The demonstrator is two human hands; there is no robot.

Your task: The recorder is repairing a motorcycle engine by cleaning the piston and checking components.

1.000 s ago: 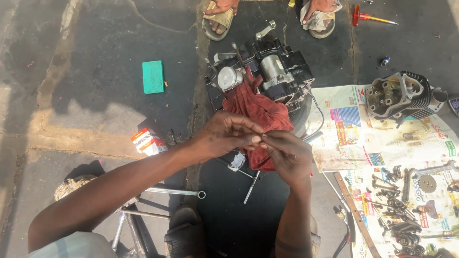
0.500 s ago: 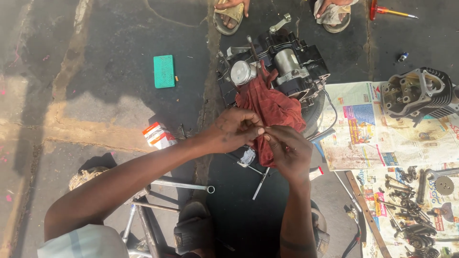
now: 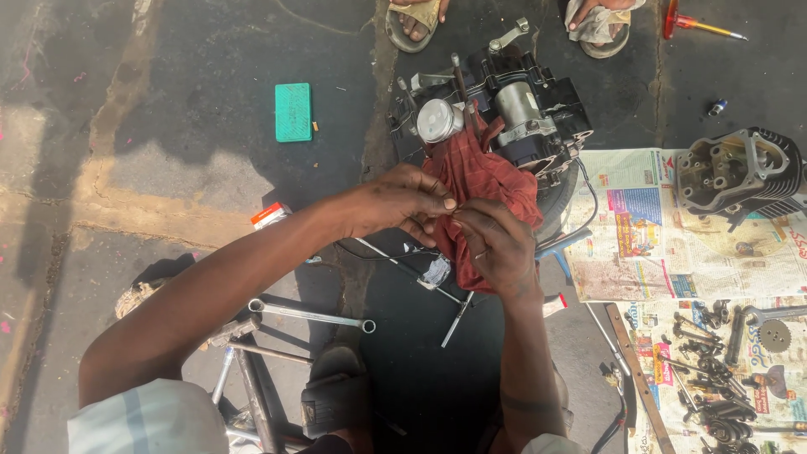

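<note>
Two hands meet in mid-frame over the dark floor, fingertips pinched together on something too small to make out, just in front of the red rag. The left hand comes in from the near left with its thumb and forefinger closed; the right hand rises from below, a ring on one finger, its fingers curled in to meet the left. Whether they clamp a small part or a fold of the rag cannot be told.

Nearest the person, at the left, a long spanner and some metal rods lie on the floor within easy reach. Just below the hands a thin tool and a small crumpled grey scrap lie on the floor. To the near right, newspaper is spread out, probably to keep loose parts off the dirt: a heap of bolts and small fittings lies on it, with a sprocket at the right edge.

Farther off, the engine stands upright, its piston sticking out at the left; the rag is draped from it, likely covering an opening. At the far right a finned cylinder rests on the paper. A green box lies apart at the far left. Farthest of all, another person's sandalled feet and a red-handled screwdriver show at the top edge.
</note>
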